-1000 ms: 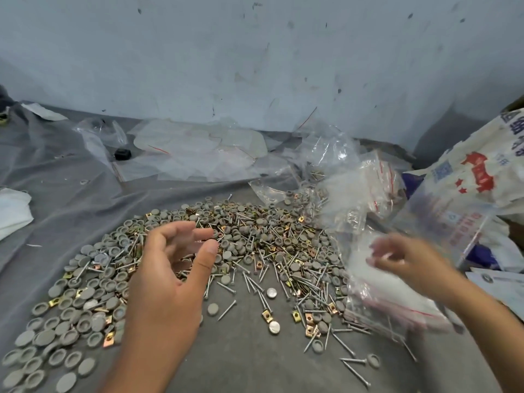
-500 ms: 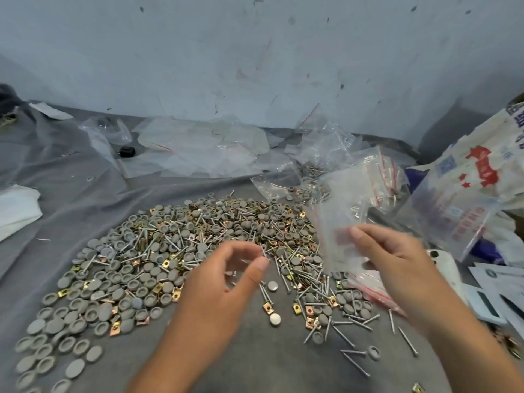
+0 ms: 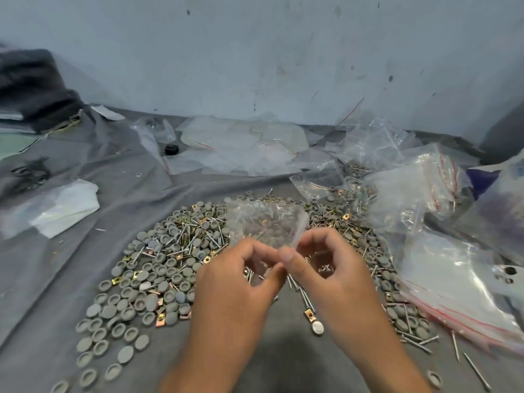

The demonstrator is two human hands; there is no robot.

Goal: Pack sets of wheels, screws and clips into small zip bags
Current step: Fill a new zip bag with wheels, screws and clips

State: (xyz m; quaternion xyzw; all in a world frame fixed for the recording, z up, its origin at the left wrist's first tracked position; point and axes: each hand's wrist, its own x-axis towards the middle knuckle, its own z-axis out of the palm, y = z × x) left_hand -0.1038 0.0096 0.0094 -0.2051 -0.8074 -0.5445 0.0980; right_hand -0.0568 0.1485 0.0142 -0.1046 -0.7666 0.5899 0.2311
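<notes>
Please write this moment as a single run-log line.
step: opening zip bag | left hand: pinches small zip bag | right hand: pinches same bag | bag: looks empty, above parts pile

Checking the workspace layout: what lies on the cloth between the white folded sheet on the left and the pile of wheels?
In the head view, only bare grey cloth separates the white sheet from the pile of wheels.

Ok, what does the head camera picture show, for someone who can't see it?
Two hands, left hand and right hand, pinch a small clear zip bag above a pile of grey wheels, screws and gold clips on grey cloth. More plastic bags lie right.
</notes>
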